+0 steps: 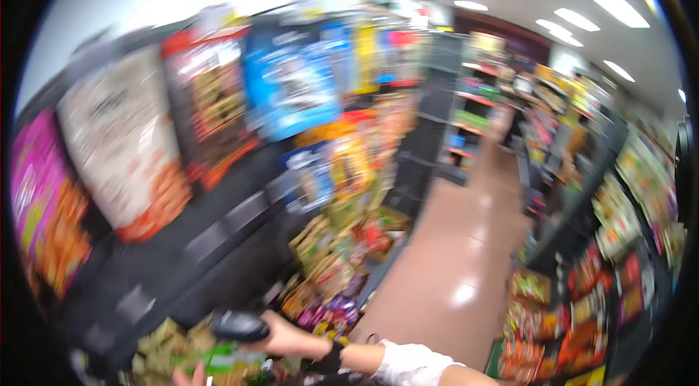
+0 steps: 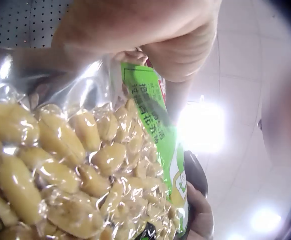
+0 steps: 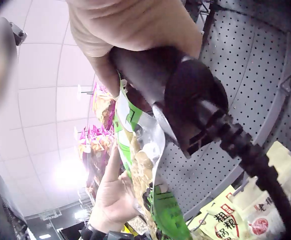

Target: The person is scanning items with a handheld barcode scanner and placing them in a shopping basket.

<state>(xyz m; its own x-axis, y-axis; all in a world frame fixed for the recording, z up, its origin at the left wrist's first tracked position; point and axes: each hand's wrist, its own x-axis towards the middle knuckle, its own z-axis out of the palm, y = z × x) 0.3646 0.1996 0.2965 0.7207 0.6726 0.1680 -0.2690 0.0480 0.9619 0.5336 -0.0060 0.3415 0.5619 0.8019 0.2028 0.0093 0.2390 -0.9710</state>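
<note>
In the left wrist view, my left hand (image 2: 145,30) grips the top of a clear bag of peanuts (image 2: 60,165) with a bright green label (image 2: 148,100). The right wrist view shows the same bag (image 3: 140,165) edge-on, with the left hand (image 3: 115,195) behind it. My right hand (image 3: 135,20) is wrapped round a black barcode scanner (image 3: 150,75), from which a ribbed cable (image 3: 245,150) runs down. The scanner is right beside the bag's label side. Low in the head view, the right hand (image 1: 287,339) holds the scanner (image 1: 240,326) over the bag; only fingers (image 1: 191,375) of the left show.
Hanging snack bags (image 1: 124,146) line the dark shelf wall on the left. Below them are heaped small packets (image 1: 328,262). A tiled aisle (image 1: 451,262) runs forward, with another stocked shelf (image 1: 561,320) on its right. The head view is blurred.
</note>
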